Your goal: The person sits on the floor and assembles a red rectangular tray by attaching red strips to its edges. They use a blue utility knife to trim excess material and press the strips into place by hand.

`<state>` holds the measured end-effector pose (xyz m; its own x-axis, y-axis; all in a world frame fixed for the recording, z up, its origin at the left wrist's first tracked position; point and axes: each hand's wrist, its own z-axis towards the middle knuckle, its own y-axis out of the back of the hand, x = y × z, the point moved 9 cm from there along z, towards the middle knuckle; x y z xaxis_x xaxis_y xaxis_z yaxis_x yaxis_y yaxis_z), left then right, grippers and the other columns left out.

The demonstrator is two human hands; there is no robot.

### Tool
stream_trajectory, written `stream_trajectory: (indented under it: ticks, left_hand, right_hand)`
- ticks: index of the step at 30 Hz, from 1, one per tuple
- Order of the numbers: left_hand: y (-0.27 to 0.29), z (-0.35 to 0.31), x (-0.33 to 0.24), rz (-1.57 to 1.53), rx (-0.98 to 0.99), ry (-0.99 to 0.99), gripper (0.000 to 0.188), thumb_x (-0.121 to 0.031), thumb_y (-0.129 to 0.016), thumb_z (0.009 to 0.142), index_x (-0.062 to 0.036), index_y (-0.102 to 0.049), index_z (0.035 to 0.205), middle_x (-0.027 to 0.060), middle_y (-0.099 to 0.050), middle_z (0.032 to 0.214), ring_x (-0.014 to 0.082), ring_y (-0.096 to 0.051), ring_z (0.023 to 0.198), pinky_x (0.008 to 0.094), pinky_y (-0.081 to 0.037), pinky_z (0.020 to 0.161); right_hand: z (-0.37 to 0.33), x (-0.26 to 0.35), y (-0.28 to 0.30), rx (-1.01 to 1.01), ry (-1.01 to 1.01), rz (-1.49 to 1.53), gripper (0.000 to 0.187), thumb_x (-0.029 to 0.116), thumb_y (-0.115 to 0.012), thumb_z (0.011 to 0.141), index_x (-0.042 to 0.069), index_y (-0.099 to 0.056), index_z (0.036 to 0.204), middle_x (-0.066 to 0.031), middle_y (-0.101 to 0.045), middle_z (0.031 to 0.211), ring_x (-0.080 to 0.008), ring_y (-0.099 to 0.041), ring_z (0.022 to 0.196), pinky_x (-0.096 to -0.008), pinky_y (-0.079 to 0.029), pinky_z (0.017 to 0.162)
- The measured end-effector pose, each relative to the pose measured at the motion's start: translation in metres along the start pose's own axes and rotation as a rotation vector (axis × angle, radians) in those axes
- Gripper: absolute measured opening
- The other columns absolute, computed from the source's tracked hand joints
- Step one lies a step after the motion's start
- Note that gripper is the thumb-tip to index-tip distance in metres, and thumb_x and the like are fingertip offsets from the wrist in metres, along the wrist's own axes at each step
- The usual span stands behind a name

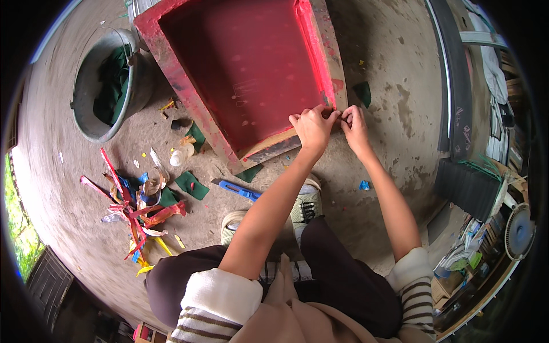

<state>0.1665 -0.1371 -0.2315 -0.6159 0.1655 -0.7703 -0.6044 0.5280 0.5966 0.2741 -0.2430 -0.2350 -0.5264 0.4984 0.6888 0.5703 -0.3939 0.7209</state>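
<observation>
A screen-printing frame with wooden sides and a deep red mesh lies in front of me, smeared with red. Both hands meet at its near right corner. My left hand is closed there, thumb and fingers pinched together against the corner. Just beside it, my right hand is pinched too, its fingertips almost touching the left thumb. What lies between the fingertips is too small to make out. A blue utility knife with its blade out rests on the ground by my left forearm.
A grey bucket with dark green cloth stands at the far left. Crumpled tape strips, a clear plastic cup and green cloth scraps litter the ground. A stack of black sheets and a fan are at the right.
</observation>
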Motion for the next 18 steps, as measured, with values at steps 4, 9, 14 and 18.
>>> stream_trajectory:
  ticks: [4,9,14,18]
  left_hand:
    - [0.000,0.002,0.003,-0.037,0.020,0.032,0.022,-0.034,-0.070,0.072,-0.0116,-0.069,0.072,0.0067,-0.064,0.060,0.0223,-0.060,0.063,0.0361,-0.031,0.075]
    - [-0.003,0.002,0.000,-0.010,0.055,0.042,0.022,-0.033,-0.069,0.075,-0.0115,-0.070,0.074,0.0063,-0.064,0.062,0.0224,-0.060,0.064,0.0346,-0.031,0.079]
    - [-0.001,0.001,-0.008,0.064,0.054,0.021,0.020,-0.030,-0.068,0.073,-0.0110,-0.071,0.078,0.0061,-0.064,0.064,0.0227,-0.060,0.064,0.0354,-0.032,0.081]
    - [-0.007,0.007,-0.010,0.149,0.113,0.096,0.020,-0.029,-0.069,0.068,-0.0122,-0.071,0.079,0.0056,-0.065,0.069,0.0239,-0.060,0.073,0.0397,-0.033,0.084]
  right_hand:
    - [0.001,0.002,-0.002,0.017,-0.028,0.036,0.028,-0.007,-0.062,0.074,0.006,-0.044,0.091,-0.0073,-0.043,0.085,-0.0221,-0.045,0.074,-0.0356,-0.042,0.070]
    - [0.002,0.002,-0.001,0.018,-0.008,0.011,0.027,-0.005,-0.063,0.075,0.006,-0.043,0.091,-0.0086,-0.043,0.086,-0.0231,-0.046,0.074,-0.0368,-0.042,0.069]
    - [0.001,0.005,0.000,0.004,0.021,0.043,0.028,-0.004,-0.063,0.075,0.005,-0.043,0.093,-0.0096,-0.044,0.087,-0.0247,-0.046,0.074,-0.0373,-0.043,0.067]
    - [0.001,0.006,0.002,0.011,0.020,0.036,0.028,-0.004,-0.063,0.076,0.005,-0.043,0.094,-0.0109,-0.045,0.088,-0.0268,-0.048,0.077,-0.0373,-0.043,0.067]
